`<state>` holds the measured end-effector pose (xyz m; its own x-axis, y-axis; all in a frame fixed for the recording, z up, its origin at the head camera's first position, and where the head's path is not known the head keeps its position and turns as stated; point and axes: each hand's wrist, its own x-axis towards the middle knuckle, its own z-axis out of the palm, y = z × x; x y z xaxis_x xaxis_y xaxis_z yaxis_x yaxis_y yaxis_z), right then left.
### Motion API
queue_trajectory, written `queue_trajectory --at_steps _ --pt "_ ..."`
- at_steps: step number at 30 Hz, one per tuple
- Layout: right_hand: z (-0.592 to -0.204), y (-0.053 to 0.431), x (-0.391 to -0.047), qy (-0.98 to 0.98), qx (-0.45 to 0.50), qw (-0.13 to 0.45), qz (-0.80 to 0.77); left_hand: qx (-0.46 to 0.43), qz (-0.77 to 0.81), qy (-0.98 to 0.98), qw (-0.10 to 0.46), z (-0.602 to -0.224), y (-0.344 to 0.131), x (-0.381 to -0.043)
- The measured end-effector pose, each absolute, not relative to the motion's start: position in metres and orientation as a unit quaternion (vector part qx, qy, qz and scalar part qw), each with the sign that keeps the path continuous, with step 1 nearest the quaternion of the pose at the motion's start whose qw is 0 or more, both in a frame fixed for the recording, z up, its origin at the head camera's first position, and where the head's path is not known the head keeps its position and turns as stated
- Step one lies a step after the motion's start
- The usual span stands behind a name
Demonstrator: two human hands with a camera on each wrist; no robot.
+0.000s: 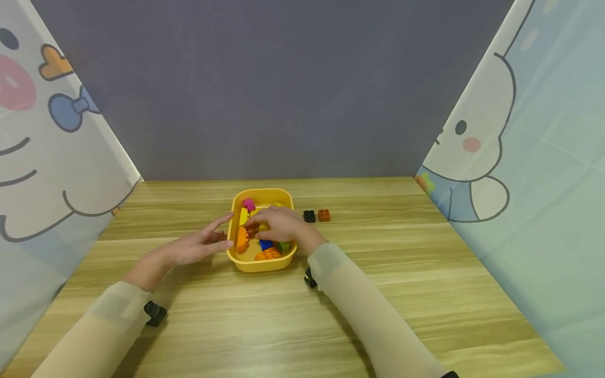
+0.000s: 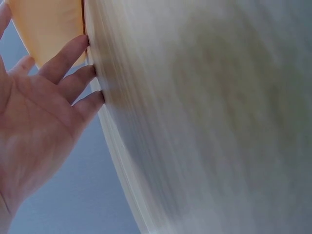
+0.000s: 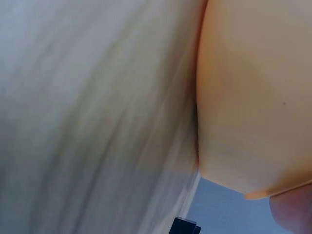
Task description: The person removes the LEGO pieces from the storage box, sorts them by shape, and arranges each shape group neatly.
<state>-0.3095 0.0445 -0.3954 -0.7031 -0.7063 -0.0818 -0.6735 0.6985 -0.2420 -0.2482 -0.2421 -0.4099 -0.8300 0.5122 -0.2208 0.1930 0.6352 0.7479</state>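
A yellow plastic bin (image 1: 261, 266) holds several toy building bricks. My left hand (image 1: 196, 247) is at its left side, thumb and index finger stretched to the rim. In the left wrist view the palm faces the camera and three fingertips touch the wooden table. My right hand (image 1: 279, 224) reaches over the right rim into the bin, fingers bent down among the bricks. A brownish-orange brick (image 1: 252, 231) shows between its fingers and thumb; I cannot tell whether they pinch it. Beside it lie an orange brick (image 1: 242, 240) and a blue brick (image 1: 266, 244).
Right of the bin, a black brick (image 1: 309, 216) and a brown brick (image 1: 323, 215) sit side by side on the wooden table (image 1: 378, 252). A magenta brick (image 1: 248, 204) lies at the bin's back left, an orange curved brick (image 1: 268, 254) at its front. A grey panel (image 1: 279, 94) stands behind.
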Motion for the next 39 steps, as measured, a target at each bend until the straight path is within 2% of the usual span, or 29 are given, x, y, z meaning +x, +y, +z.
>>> queue_trajectory --at_steps 18,39 --pt "-0.3925 0.0462 -0.3072 0.923 -0.344 0.079 -0.153 0.199 0.380 0.878 0.210 -0.4097 -0.2436 -0.2474" --pt "-0.3969 0.0495 -0.3046 0.909 -0.313 0.099 -0.258 0.201 0.381 0.878 0.211 -0.4098 -0.2425 -0.2452"
